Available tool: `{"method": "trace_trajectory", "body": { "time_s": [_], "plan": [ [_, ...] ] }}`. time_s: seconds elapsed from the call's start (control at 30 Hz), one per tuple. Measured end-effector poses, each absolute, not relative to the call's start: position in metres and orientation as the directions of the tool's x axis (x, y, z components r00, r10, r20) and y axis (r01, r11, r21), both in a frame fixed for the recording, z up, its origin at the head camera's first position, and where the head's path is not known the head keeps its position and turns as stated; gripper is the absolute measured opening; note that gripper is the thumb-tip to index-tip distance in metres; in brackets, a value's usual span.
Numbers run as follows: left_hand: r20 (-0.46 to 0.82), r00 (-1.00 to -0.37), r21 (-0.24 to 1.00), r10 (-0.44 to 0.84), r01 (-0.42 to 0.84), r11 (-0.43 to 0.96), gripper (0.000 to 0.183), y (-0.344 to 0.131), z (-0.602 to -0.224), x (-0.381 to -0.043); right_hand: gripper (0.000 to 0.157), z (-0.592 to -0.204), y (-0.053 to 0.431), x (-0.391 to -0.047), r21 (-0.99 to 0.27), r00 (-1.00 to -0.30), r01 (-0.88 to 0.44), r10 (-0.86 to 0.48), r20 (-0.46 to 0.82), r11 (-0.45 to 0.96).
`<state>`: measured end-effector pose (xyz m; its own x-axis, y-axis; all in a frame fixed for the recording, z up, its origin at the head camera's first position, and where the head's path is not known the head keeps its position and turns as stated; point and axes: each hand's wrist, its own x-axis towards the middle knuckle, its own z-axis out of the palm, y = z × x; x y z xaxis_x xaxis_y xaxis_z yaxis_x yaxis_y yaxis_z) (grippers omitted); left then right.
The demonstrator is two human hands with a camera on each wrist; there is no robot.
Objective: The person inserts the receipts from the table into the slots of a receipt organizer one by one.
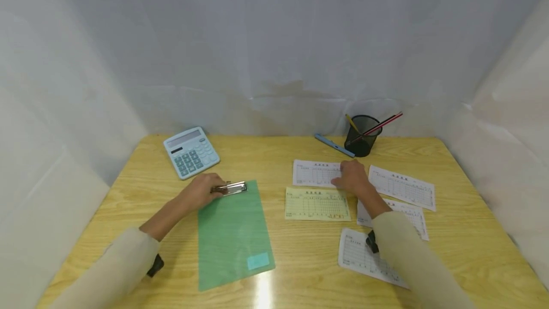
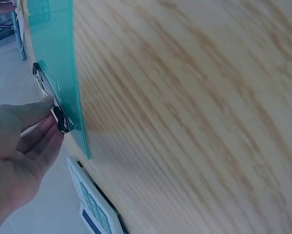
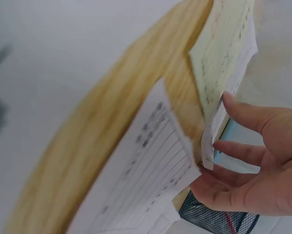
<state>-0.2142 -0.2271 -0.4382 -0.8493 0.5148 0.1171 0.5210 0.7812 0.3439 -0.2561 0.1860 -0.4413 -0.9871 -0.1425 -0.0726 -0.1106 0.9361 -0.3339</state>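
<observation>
The left hand (image 1: 202,190) pinches the clip (image 1: 233,188) of a green clipboard (image 1: 233,232) on the counter (image 1: 304,261); the right hand (image 1: 353,177), thumb and fingers apart, touches a white slip (image 1: 315,174) behind a yellow slip (image 1: 317,204).

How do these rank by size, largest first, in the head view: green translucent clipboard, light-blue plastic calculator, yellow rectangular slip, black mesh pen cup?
1. Green clipboard
2. Calculator and yellow slip: too alike to rank
3. Pen cup

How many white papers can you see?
4: one white paper by the right hand, another to its right, a third just below that, a fourth lowest in the head view. Others could be hidden underneath.
</observation>
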Motion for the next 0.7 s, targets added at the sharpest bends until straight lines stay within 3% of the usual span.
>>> {"method": "trace_trajectory", "body": {
  "time_s": [0.43, 0.57, 0.63, 0.7],
  "plan": [
    [0.169, -0.817, 0.281, 0.551, 0.576, 0.768, 0.009, -0.222, -0.443, -0.218, 0.054, -0.437, 0.185, -0.271, -0.254, -0.972, 0.009, -0.051, -0.230, 0.967],
    [0.159, -0.829, 0.268, 0.536, 0.558, 0.785, 0.009, -0.220, -0.445, -0.220, 0.048, -0.467, 0.203, -0.296, -0.223, -0.963, -0.013, -0.073, -0.260, 0.975],
    [0.146, -0.838, 0.265, 0.525, 0.545, 0.796, 0.009, -0.219, -0.445, -0.221, 0.034, -0.502, 0.222, -0.317, -0.221, -0.976, -0.113, -0.149, -0.155, 0.969],
    [0.138, -0.844, 0.260, 0.519, 0.537, 0.803, 0.009, -0.218, -0.445, -0.222, 0.025, -0.516, 0.232, -0.327, -0.286, -0.978, -0.115, -0.160, -0.136, 0.951]
  ]
}}
